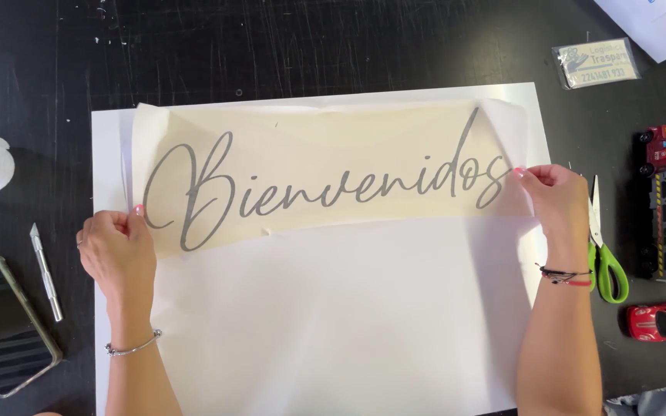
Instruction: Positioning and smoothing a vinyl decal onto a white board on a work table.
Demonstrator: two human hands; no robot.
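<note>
Both hands' fingers pinched on cream lettered decal sheet (325,173) ends, left hand (117,250), right hand (556,200), white board (333,323) beneath

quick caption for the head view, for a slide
Both hands, left and right, pinch the ends of a cream transfer sheet with grey script over white board.

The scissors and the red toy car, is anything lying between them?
No. In the head view, only bare black table lies between the green-handled scissors and the red toy car. The right hand holding the lettered sheet is farther left.
</note>
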